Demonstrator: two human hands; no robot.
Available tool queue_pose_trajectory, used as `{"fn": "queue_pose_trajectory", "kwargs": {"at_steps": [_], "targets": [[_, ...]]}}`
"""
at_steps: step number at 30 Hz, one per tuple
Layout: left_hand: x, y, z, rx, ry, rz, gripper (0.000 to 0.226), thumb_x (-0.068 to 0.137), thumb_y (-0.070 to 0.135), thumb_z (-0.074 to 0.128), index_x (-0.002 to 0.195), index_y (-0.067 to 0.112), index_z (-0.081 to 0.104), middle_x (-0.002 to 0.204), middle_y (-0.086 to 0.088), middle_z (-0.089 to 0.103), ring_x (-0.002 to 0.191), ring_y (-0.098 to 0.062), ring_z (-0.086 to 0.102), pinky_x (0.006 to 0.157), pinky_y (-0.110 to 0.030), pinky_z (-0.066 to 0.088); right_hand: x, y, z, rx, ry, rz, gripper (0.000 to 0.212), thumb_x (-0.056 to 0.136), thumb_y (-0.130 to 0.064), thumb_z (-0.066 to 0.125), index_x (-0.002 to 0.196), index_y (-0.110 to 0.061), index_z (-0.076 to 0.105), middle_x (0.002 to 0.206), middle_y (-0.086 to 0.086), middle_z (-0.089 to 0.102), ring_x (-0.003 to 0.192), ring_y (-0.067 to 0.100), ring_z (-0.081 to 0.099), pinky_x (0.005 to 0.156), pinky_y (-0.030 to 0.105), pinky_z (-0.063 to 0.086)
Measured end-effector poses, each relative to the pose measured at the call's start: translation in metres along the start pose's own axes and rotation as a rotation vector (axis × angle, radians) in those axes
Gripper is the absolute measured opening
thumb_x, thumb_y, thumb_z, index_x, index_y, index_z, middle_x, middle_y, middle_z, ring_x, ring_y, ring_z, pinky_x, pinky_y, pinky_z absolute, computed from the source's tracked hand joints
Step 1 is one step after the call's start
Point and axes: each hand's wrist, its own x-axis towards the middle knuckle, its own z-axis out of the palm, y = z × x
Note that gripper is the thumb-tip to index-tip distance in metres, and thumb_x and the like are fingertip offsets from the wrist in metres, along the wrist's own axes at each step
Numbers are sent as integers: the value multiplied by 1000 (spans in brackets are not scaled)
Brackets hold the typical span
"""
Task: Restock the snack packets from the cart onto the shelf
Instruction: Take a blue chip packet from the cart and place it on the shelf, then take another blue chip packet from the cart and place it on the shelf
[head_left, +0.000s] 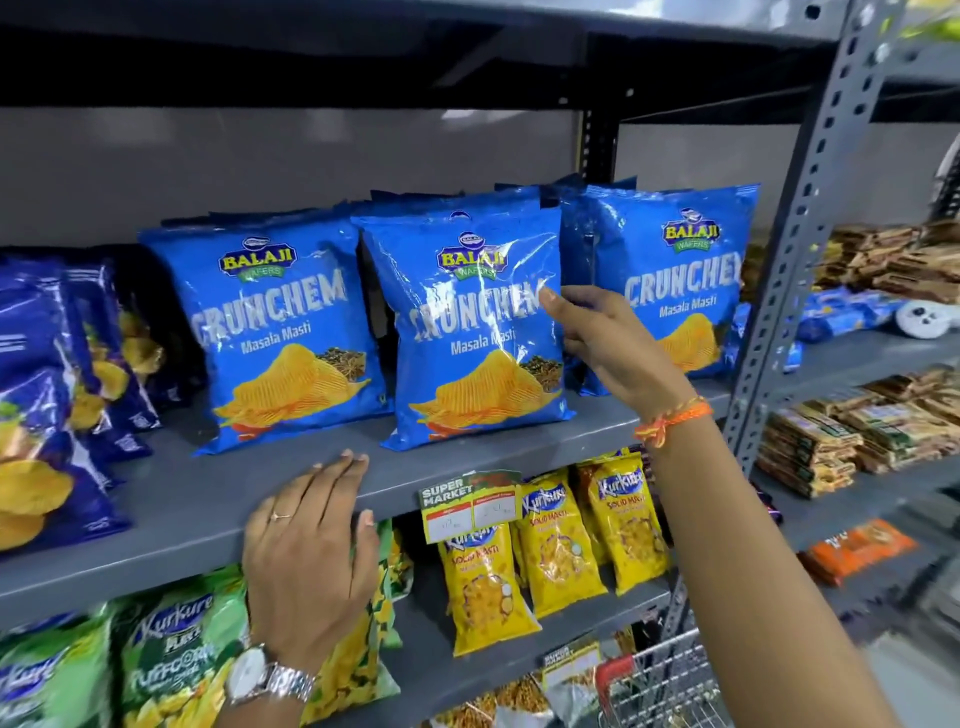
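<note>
three rows of glossy blue crinkled-foil crunchem chip packets are already standing upright on the grey metal shelf (218, 499), so the restocking is looking well advanced on this level, though bare shelf is showing in front of the rows and toward the left, and how much stock is left in the red-handled wire cart (660, 680), just peeking in at the bottom right, is impossible to judge since its contents are out of view. the middle blue packet (475, 332) is sitting slightly nearer the front edge than the left blue packet (283, 332) and the right blue packet (680, 291), leaning a little, puffed with air, its film throwing bright wrinkled glare across the yellow ridged chips printed on it. the right hand (605, 345), wearing an orange thread band at the wrist, is reaching in from the right, fingers loosely spread and only lightly curled, fingertips (548, 299) touching that packet's right edge, seemingly straightening it and not gripping. the left hand (306, 551), with a ring and a silver watch, is lying flat and empty on the shelf's front lip, fingers extended and close together. yellow kurkure packets (556, 545) are filling the shelf below.
</note>
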Motion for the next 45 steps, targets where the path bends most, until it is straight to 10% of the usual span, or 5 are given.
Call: {"fn": "queue_pose_trajectory", "kwargs": {"at_steps": [12, 18, 25, 30, 45], "targets": [[-44, 49, 30, -202, 235, 220, 42, 96, 28, 47, 131, 13, 66, 135, -8, 67, 126, -34, 59, 100, -51, 43, -154, 124, -112, 227, 347, 108, 24, 97, -9, 57, 120, -1, 61, 109, 17, 74, 98, 21, 77, 88, 28, 62], [-119, 156, 95, -621, -232, 512, 42, 98, 22, 48, 132, 7, 65, 139, -8, 64, 130, -31, 58, 112, -47, 43, -245, 274, -166, 54, 748, 465, 14, 94, -1, 63, 107, 4, 65, 65, -5, 75, 62, 4, 67, 60, 18, 53], [-230, 220, 188, -763, -795, 710, 43, 98, 25, 54, 136, 7, 62, 142, -8, 62, 133, -23, 54, 120, -36, 35, -356, 405, -193, -50, 844, 859, 15, 83, 14, 70, 86, 0, 65, 75, 11, 63, 58, -3, 63, 84, 39, 47], [-287, 236, 226, -749, -1012, 802, 48, 101, 43, 49, 132, 9, 65, 136, -7, 66, 131, -27, 57, 117, -40, 37, -412, 477, -193, -194, 763, 1146, 58, 80, -9, 83, 128, 11, 60, 127, 28, 66, 119, 36, 64, 104, 46, 48], [-346, 237, 273, -859, -802, 780, 58, 101, 51, 32, 99, 15, 77, 104, -6, 75, 112, -24, 59, 104, -40, 37, -478, 589, -205, 18, 861, 1142, 34, 73, 9, 82, 102, 14, 65, 102, 9, 71, 70, 3, 69, 63, 8, 53]]}}
